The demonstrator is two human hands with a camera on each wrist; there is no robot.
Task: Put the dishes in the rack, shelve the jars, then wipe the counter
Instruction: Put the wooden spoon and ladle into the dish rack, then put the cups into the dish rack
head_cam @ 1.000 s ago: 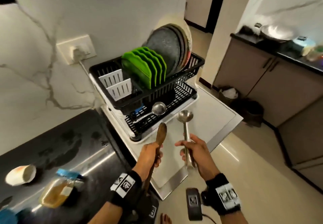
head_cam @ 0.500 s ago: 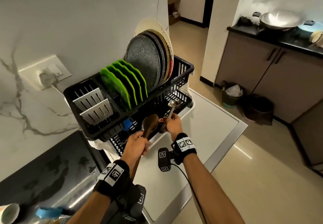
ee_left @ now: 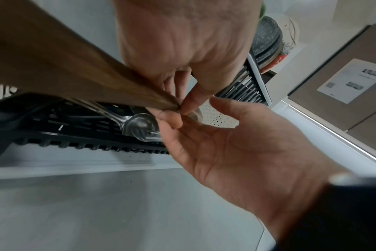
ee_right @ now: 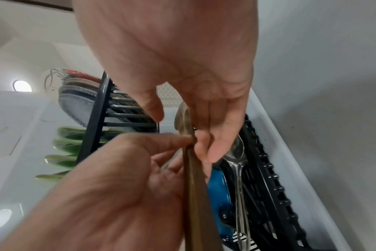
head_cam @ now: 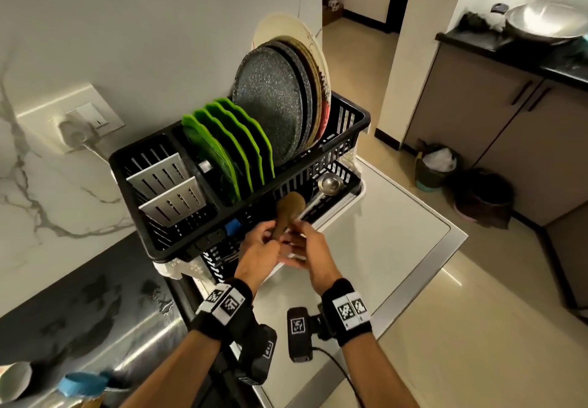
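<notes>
Still in the first stage, by the look of it; upper tier of the dish rack (head_cam: pixel 346 150) already loaded, green plates (head_cam: pixel 229 147) standing on edge left of the dark speckled plates (head_cam: pixel 270 102), slotted steel pieces (head_cam: pixel 165 185) at the far left end; steel ladle (head_cam: pixel 329 183) lying in the lower tier, bowl toward the right; more spoons (ee_right: pixel 238 158) and something blue (ee_right: pixel 219 190) beside it there.

Wooden spoon (head_cam: pixel 288 210) not yet racked; held at the near edge of the lower tier, bowl pointing up and away, pinched on its handle by the left hand (head_cam: pixel 259 250), thumb and fingertips closed narrow round the wood; right hand (head_cam: pixel 307 248) just beside it, fingers touching the same handle, loosely spread rather than clenched; hard to say whether taking the spoon over or only steadying it.

Left to do, judging from the near-left counter (head_cam: pixel 79 306): a pale cup (head_cam: pixel 14 379) on its side and a blue-lidded jar (head_cam: pixel 82 383), both cut off by the frame; shelving and wiping apparently not begun.

No shelf for jars in view; no cloth either; counter surface mottled, wet or merely reflective, impossible to tell; far end of the lower tier hidden under the upper one.
</notes>
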